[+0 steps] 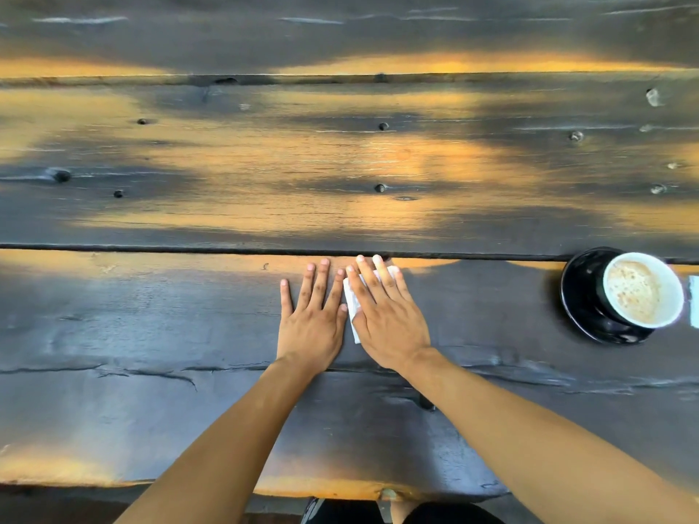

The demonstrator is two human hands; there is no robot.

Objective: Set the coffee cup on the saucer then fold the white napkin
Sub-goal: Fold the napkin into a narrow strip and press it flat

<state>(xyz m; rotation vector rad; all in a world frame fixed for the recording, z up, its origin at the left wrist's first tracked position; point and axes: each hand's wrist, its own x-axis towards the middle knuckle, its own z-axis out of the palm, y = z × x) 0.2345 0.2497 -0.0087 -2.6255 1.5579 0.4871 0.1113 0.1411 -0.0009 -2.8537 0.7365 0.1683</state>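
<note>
A coffee cup (643, 289), white inside with milky coffee, stands on a black saucer (578, 296) at the right edge of the view. The white napkin (353, 304) lies folded small on the table in front of me. My right hand (386, 315) rests flat on top of it, fingers spread, covering most of it. Just to its left, my left hand (314, 315) lies flat on the bare wood, its fingers touching the napkin's left edge.
The table (151, 334) is dark weathered planks with gaps, cracks and knots. Its near edge runs along the bottom of the view. A pale object (694, 300) shows partly at the far right, beside the cup.
</note>
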